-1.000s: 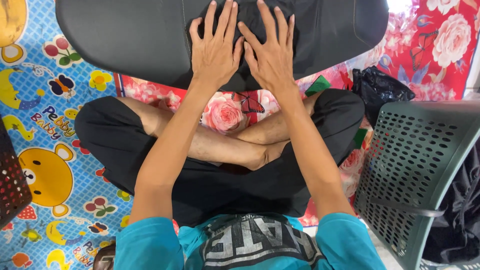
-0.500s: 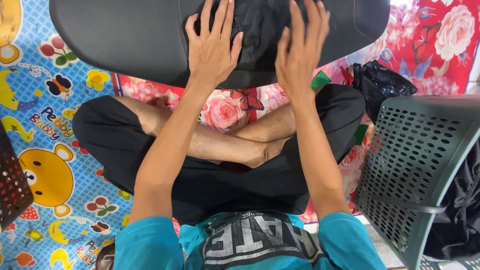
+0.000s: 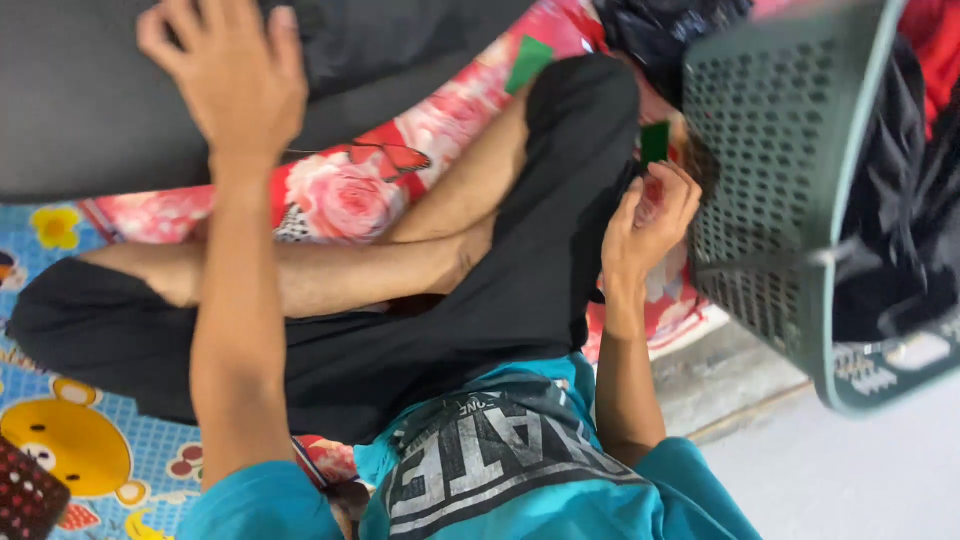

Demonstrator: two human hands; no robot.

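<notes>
My left hand [image 3: 232,75] lies flat with its fingers spread on a dark grey garment [image 3: 90,110] laid out on the floor in front of my crossed legs. Down beside my right knee is my right hand [image 3: 652,215], fingers loosely curled and apart, with nothing clearly in it. A small green rectangle [image 3: 655,141] sits just above its fingertips, against the basket; I cannot tell whether they touch. Another green piece [image 3: 527,62] lies on the red floral cloth [image 3: 340,195] past my knee.
A grey-green plastic laundry basket [image 3: 790,150] with dark clothes inside stands close on the right. Below it is a pale bare floor [image 3: 850,470]. A blue cartoon mat [image 3: 70,450] lies at the left, with a dark perforated thing [image 3: 25,500] at its corner.
My right hand has left the dark garment and dropped to my right knee by the basket. The left hand stays on the garment. My head has tilted and turned right.
</notes>
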